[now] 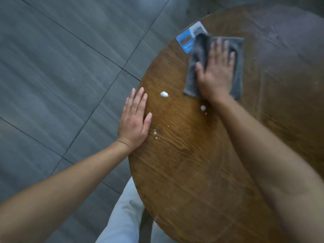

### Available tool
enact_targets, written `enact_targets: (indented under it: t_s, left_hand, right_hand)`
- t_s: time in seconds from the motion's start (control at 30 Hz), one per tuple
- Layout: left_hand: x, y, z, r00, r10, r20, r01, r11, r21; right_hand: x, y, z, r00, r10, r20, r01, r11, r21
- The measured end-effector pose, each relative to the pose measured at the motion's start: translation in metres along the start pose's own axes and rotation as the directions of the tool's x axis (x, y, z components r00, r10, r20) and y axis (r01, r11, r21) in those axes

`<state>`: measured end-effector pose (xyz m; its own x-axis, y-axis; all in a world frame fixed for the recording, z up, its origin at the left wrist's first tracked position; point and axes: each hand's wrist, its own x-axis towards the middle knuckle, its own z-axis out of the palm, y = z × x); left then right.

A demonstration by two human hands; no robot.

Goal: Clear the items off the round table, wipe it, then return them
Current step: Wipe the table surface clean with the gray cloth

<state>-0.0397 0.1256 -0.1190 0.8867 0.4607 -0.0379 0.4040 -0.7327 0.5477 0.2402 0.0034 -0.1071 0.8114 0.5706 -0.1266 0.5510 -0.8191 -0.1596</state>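
Cloth [238, 67] flat under R hand [216, 74] on table [184, 163]; L hand [134, 123] at edge.

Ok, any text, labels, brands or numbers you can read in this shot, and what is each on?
Blue and white sticker at the round table's far edge: it carries print and what looks like a QR-style code, all too blurred to read; the grey cloth under the right hand covers part of it.
No other text is visible anywhere.

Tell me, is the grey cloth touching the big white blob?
Apart. The head view shows bare wood between the grey cloth and the big white blob.
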Motion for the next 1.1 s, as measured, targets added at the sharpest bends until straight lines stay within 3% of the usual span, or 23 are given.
enact_targets:
  t_s: [0.17,0.3,0.37,0.53,0.67,0.73,0.8,0.9,1.1]
  left_hand:
    - [-0.015,-0.008,-0.003,0.954,-0.299,-0.028,0.295,0.95,-0.103]
    - [-0.045,-0.006,-0.001,0.937,-0.35,-0.006,0.347,0.93,-0.12]
    - [-0.053,-0.004,0.0,0.929,-0.37,-0.012,0.365,0.922,-0.128]
    - [-0.052,-0.005,0.002,0.969,-0.244,-0.036,0.241,0.968,-0.064]
    - [-0.051,-0.006,0.002,0.988,-0.156,-0.011,0.155,0.988,-0.017]
    - [-0.049,-0.007,0.002,0.99,-0.143,-0.008,0.143,0.99,-0.011]
    - [-0.05,-0.009,0.003,0.992,-0.13,-0.002,0.13,0.992,-0.004]
    - [-0.05,-0.01,0.003,0.991,-0.134,0.01,0.134,0.991,-0.006]
    - [-0.048,-0.011,-0.007,0.99,-0.113,0.083,0.122,0.987,-0.104]
  right_hand:
    - [-0.153,-0.035,0.02,0.95,-0.307,0.061,0.306,0.952,0.02]
    - [-0.268,-0.02,0.024,0.908,-0.393,0.144,0.39,0.919,0.047]
    - [-0.284,-0.004,0.024,0.907,-0.389,0.164,0.386,0.921,0.05]
    - [-0.178,0.025,0.006,0.987,-0.11,0.117,0.106,0.994,0.037]
    - [-0.056,0.023,-0.011,0.993,0.098,0.067,-0.102,0.993,0.053]
    - [-0.01,0.008,-0.015,0.989,0.133,0.058,-0.137,0.987,0.08]
    - [0.009,-0.02,-0.011,0.996,0.08,0.042,-0.083,0.994,0.071]
    - [-0.02,-0.058,0.003,0.993,-0.119,0.027,0.118,0.993,0.019]
    - [-0.204,-0.037,0.01,0.908,-0.392,0.148,0.389,0.92,0.052]
